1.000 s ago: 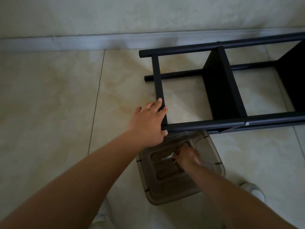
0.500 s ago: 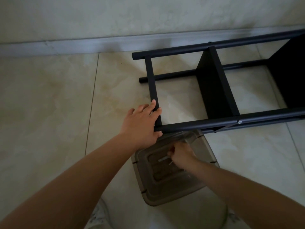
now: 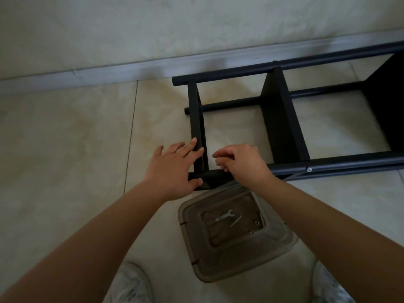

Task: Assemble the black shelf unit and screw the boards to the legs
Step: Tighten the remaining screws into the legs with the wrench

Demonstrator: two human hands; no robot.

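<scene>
The black shelf unit (image 3: 282, 119) lies on its side on the tiled floor, its round legs (image 3: 349, 162) running off to the right. My left hand (image 3: 172, 167) rests with straight fingers on the end board (image 3: 195, 119) at the near-left corner, thumb against the near leg. My right hand (image 3: 242, 162) hovers just right of that corner above the near leg. Its fingers are curled in a pinch on what seems to be a small screw, mostly hidden. A silver screw head (image 3: 309, 169) shows in the near leg at the middle board.
A clear plastic tub (image 3: 282, 248) stands on the floor between my shoes (image 3: 131, 285), just below the shelf corner. It holds a small wrench (image 3: 225, 216), a thin hex key (image 3: 235, 221) and two small fasteners (image 3: 257, 223). The wall skirting (image 3: 109, 71) runs behind.
My right hand has come up out of the tub to the shelf's near-left corner. The left hand has stayed on the end board. The view has tilted down a little.
</scene>
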